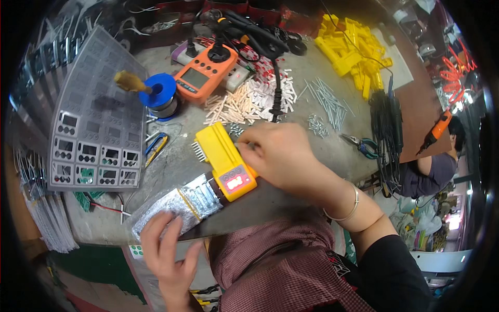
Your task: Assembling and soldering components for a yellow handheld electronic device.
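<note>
A yellow plastic device with a lit red display and a row of metal pins lies at the table's front. Against its lower end lies a silver foil-wrapped pack with a yellow band around it. My left hand is at the pack's near end, fingers spread; whether the fingertips touch the foil I cannot tell. Beside the device's upper right edge, my right hand is closed in a pinch. What it pinches is hidden by the fingers. Small screws lie just beyond this hand.
An orange meter, a blue solder spool and a grey panel sheet stand left. Tan sticks, long screws and yellow housings lie farther back. Pliers and black cables are right. Another person sits beyond.
</note>
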### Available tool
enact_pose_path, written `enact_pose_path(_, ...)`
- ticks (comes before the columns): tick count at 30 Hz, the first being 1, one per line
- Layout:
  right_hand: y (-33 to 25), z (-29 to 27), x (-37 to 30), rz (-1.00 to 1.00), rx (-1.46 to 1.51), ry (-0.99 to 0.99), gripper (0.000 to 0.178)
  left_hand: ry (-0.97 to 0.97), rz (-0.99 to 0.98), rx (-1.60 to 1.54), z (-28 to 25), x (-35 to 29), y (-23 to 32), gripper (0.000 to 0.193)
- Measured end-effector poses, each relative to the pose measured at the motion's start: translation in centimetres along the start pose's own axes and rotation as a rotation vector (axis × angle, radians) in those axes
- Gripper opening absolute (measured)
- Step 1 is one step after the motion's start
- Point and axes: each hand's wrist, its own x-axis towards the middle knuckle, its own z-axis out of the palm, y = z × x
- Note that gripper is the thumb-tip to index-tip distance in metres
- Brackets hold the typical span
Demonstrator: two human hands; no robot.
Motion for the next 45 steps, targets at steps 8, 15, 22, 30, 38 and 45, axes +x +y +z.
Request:
enact_pose_path(8, 0.7, -1.2, -0.9, -0.195, 0.021, -0.097, 0.014, -0.069, 0.158, 0.13, 3.9, 4.5, 2.1, 0.059)
enact_pose_path(15, 1.1, -6.8, 1.6, -0.47, 0.054, 0.234, 0.012, -0.117, 0.155, 0.192, 4.1, 5.5, 2.1, 0.07)
enact_pose_path(22, -4.5, -11.0, 12.1, -0.562, -0.633, -0.004, 0.023, -0.226, 0.074, 0.24, 3.4, 6.0, 2.0, 0.081)
enact_pose_path(30, -3.8, -7.8, 18.6, -0.458, -0.961, -0.269, 0.016, -0.326, -0.037, 0.22, 0.7, 7.0, 2.1, 0.062)
enact_pose_path(38, 0.8, -18.8, 7.3, -0.533, -0.572, 0.494, 0.027, -0.332, 0.095, 0.181, 0.8, 6.0, 4.5, 0.034)
enact_pose_path(45, 18.1, -18.2, -4.5, 0.298, -0.155, 0.6, 0.024, -0.131, 0.464, 0.332, 5.0, 6.5, 5.2, 0.023)
